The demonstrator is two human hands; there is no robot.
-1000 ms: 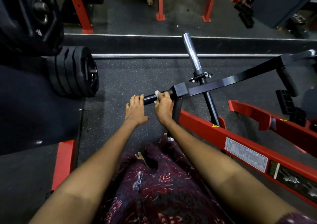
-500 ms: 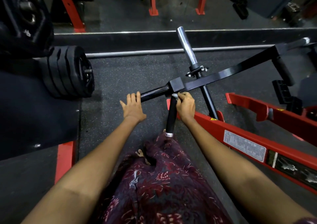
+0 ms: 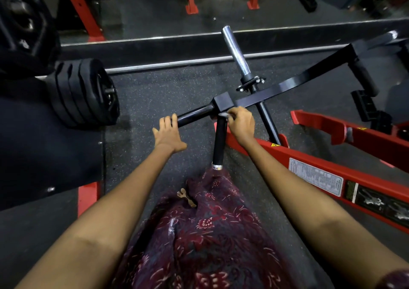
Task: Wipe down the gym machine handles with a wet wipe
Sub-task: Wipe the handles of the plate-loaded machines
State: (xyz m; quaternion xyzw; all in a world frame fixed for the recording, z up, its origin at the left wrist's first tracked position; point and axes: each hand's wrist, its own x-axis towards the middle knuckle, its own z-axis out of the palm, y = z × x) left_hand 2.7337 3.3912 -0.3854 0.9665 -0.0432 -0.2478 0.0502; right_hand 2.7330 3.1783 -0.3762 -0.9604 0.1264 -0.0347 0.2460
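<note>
A black horizontal handle [image 3: 194, 114] sticks out left from the square joint of the machine's black arm [image 3: 287, 85]. My left hand [image 3: 168, 135] rests flat on the handle's left end, fingers straight. A second black handle [image 3: 219, 142] hangs down from the joint toward me, ending in a silver cap. My right hand [image 3: 240, 125] pinches a small white wet wipe [image 3: 224, 114] against the top of this lower handle. Farther right, another black padded handle [image 3: 363, 78] hangs from the same arm.
A chrome weight peg [image 3: 235, 52] rises from the arm. The red machine frame [image 3: 321, 167] runs along my right. A stack of black weight plates [image 3: 86, 93] sits at left beside a dark pad. A mirror edge crosses the floor beyond.
My right hand left the horizontal handle with the wipe and now sits at the top of the lower handle. My left hand stays on the horizontal handle's end.
</note>
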